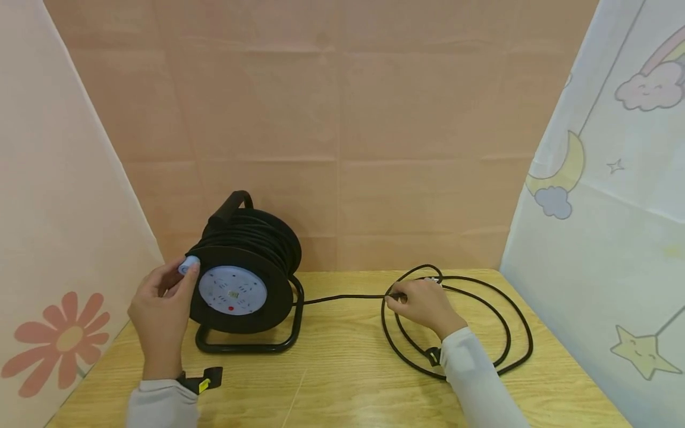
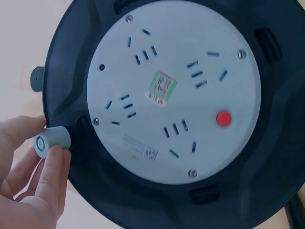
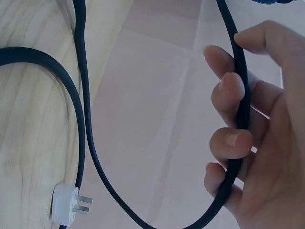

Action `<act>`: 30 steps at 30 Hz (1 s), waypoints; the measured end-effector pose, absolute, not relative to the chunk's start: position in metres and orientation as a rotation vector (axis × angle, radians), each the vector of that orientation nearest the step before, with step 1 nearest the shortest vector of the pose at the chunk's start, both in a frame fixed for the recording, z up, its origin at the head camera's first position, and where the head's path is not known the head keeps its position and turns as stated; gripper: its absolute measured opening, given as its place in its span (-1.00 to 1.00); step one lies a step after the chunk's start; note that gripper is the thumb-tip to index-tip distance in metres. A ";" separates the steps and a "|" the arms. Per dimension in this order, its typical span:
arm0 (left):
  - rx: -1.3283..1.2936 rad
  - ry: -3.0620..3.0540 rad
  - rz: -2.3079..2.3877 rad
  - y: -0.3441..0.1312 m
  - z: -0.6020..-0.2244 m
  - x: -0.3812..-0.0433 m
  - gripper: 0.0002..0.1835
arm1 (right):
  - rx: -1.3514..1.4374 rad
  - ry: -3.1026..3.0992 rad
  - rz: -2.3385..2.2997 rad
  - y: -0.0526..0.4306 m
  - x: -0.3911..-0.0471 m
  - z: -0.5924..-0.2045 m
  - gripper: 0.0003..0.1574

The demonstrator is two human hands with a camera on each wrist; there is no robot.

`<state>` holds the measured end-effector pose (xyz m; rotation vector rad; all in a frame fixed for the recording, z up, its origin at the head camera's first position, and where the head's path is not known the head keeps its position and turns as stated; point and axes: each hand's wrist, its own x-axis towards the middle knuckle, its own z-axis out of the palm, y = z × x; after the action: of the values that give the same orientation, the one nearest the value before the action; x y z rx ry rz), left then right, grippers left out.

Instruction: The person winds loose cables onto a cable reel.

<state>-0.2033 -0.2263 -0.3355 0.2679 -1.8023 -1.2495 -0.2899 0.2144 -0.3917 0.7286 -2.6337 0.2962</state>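
Note:
A black cable reel (image 1: 246, 324) stands on its tubular frame at left, cable wound round its drum. Set in its face is a pale socket panel (image 2: 174, 90) with a red button (image 2: 224, 118). My left hand (image 1: 163, 303) pinches the pale crank knob (image 2: 53, 141) at the reel's left rim between thumb and fingers. To the right, my right hand (image 1: 425, 303) has its fingers curled round the black cable (image 3: 242, 107). From the reel a stretch of cable (image 1: 342, 296) runs across to that hand, and loose loops lie around and beyond it.
A white plug (image 3: 65, 204) with metal prongs lies on the wooden table (image 1: 342, 368) in the right wrist view. The reel's carrying handle (image 1: 229, 207) rises at the top. Cloth walls (image 1: 342, 137) enclose the back and both sides.

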 end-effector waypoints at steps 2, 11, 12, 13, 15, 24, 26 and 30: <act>0.247 -1.793 -1.261 -0.225 -0.335 -0.203 -0.59 | 0.735 -2.639 0.295 0.213 -0.291 -0.392 -0.82; 0.052 -1.752 -1.233 -0.209 -0.333 -0.211 -0.64 | 0.758 -2.648 0.282 0.200 -0.296 -0.400 -0.71; 0.034 -1.748 -1.207 -0.207 -0.333 -0.212 -0.66 | 0.760 -2.646 0.279 0.197 -0.296 -0.401 -0.70; 0.015 -1.746 -1.182 -0.205 -0.333 -0.213 -0.67 | 0.767 -2.643 0.278 0.195 -0.296 -0.402 -0.70; -0.024 -1.744 -1.130 -0.201 -0.332 -0.215 -0.68 | 0.786 -2.640 0.272 0.191 -0.296 -0.405 -0.69; -0.096 -1.724 -1.055 -0.192 -0.330 -0.217 -0.74 | 0.863 -2.622 0.274 0.183 -0.292 -0.410 -0.71; -0.109 -1.717 -1.058 -0.190 -0.329 -0.217 -0.74 | 0.864 -2.615 0.260 0.182 -0.292 -0.410 -0.72; -0.135 -1.715 -1.057 -0.185 -0.329 -0.218 -0.76 | 0.853 -2.603 0.216 0.177 -0.294 -0.409 -0.71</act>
<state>-0.2182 -0.1852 -0.3288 -0.1349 -1.7147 -1.0568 -0.2938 0.1772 -0.4092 0.8534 -2.6034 0.2158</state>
